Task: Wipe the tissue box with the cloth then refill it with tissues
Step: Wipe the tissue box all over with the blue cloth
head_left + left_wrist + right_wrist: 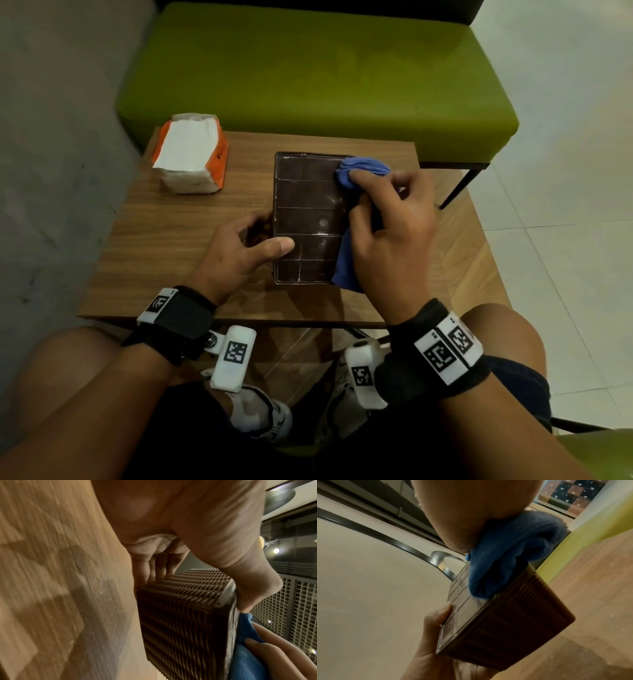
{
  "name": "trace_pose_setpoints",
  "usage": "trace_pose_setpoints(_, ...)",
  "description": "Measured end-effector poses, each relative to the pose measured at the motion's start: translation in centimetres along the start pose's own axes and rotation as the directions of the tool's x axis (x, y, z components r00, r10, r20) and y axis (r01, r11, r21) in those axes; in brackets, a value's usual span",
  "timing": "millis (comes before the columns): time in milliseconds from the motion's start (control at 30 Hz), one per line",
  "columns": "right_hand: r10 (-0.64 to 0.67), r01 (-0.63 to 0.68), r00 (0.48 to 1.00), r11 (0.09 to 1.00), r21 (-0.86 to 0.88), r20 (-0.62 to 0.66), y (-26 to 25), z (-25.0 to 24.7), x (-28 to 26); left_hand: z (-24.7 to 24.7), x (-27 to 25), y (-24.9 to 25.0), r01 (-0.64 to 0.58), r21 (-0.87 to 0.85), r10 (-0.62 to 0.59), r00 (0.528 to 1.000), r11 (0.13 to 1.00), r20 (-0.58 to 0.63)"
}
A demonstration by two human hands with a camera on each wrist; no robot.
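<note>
Mid-surface, the brown tissue box point(308, 219) is gripped at its left side by the left hand point(239, 253), while the right hand's point(394, 236) curled fingers point(368, 180) press the bunched blue cloth point(363, 168) onto its far right corner, the tissue pack point(191, 154) lying at the far left corner.

woven-textured tissue box point(308, 219), ribbed cloth point(508, 555), wood-grain table point(164, 246)

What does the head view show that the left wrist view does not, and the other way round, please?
Only the head view shows the tissue pack at the table's far left, the green bench, and the box's gridded upper face. Only the left wrist view shows the woven texture of the box's side and the left hand's fingers lying along it. Both show the tissue box on the wooden table, steadied by the left hand, and the blue cloth held by the right hand.
</note>
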State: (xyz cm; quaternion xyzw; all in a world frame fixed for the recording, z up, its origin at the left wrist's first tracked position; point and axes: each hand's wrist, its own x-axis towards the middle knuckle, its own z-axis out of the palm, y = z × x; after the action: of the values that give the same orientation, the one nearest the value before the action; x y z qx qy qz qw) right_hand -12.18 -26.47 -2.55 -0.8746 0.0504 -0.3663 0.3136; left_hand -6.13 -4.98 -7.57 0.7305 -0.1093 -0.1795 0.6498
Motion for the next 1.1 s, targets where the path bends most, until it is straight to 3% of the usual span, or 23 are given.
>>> trace_pose_setpoints(133,-0.049,0.045,0.994,0.998,0.047,0.094,0.2,-0.1,-0.5,0.5,0.0,-0.6,0.050,-0.085,-0.052,0.998,0.995,-0.022)
trace_pose_setpoints(233,-0.186,0.177,0.939,0.983,0.058,0.288,-1.4,0.5,-2.1,1.3,0.4,-0.9,0.051,-0.121,-0.059,0.996,0.991,-0.059)
trace_pose_setpoints(333,-0.276,0.272,0.888,0.960,0.063,0.367,-2.3,0.7,-2.7,1.1,0.6,-0.9,0.043,-0.119,-0.051,0.996,0.992,-0.067)
trace_pose_setpoints(400,-0.271,0.280,0.905,0.960,0.021,0.329,-1.3,0.4,-1.4,0.8,0.6,-0.7,0.042,-0.124,-0.050,0.997,0.991,-0.063)
trace_pose_setpoints(500,-0.090,0.092,0.993,0.995,-0.025,0.076,1.0,-0.1,1.8,0.6,0.3,-0.1,0.023,-0.103,-0.031,0.997,0.994,-0.076)
trace_pose_setpoints(567,-0.029,0.030,0.999,0.999,-0.025,0.017,1.0,-0.4,2.4,0.6,0.3,0.1,0.017,-0.096,-0.024,0.996,0.995,-0.080)
trace_pose_setpoints(633,-0.110,0.112,0.980,0.994,-0.007,0.164,0.1,-0.7,0.8,0.6,0.4,0.0,0.017,-0.112,-0.028,0.995,0.994,-0.096)
trace_pose_setpoints(700,-0.239,0.260,0.891,0.965,-0.003,0.387,-0.8,-1.2,-1.8,0.4,0.5,-0.2,0.020,-0.125,-0.034,0.993,0.992,-0.113)
trace_pose_setpoints(733,-0.276,0.314,0.846,0.949,-0.007,0.456,-0.7,-1.5,-2.5,0.3,0.5,-0.2,0.021,-0.118,-0.035,0.993,0.993,-0.111)
trace_pose_setpoints(767,-0.282,0.328,0.838,0.945,-0.017,0.468,-0.3,-1.6,-2.5,0.2,0.4,-0.3,0.021,-0.106,-0.032,0.994,0.994,-0.105)
trace_pose_setpoints(800,-0.252,0.294,0.872,0.955,-0.037,0.420,0.4,-1.6,-1.9,0.2,0.3,-0.4,0.022,-0.099,-0.031,0.995,0.995,-0.100)
trace_pose_setpoints(867,-0.113,0.123,0.974,0.991,-0.042,0.196,1.3,-1.6,0.0,0.2,0.1,-0.4,0.026,-0.089,-0.035,0.995,0.996,-0.093)
trace_pose_setpoints(933,-0.030,0.031,0.996,1.000,-0.007,0.081,0.7,-1.3,0.9,0.4,0.2,-0.3,0.032,-0.089,-0.039,0.996,0.996,-0.079)
trace_pose_setpoints(1000,-0.128,0.137,0.963,0.990,-0.024,0.237,-0.9,-0.7,-0.6,0.5,0.3,-0.1,0.041,-0.099,-0.048,0.996,0.994,-0.075)
trace_pose_setpoints(1067,-0.239,0.275,0.876,0.961,-0.025,0.419,-1.7,-0.8,-2.5,0.5,0.3,0.1,0.033,-0.080,-0.039,0.996,0.996,-0.078)
trace_pose_setpoints(1100,-0.253,0.296,0.862,0.955,-0.030,0.440,-1.2,-1.0,-2.6,0.4,0.2,0.0,0.026,-0.063,-0.031,0.996,0.998,-0.079)
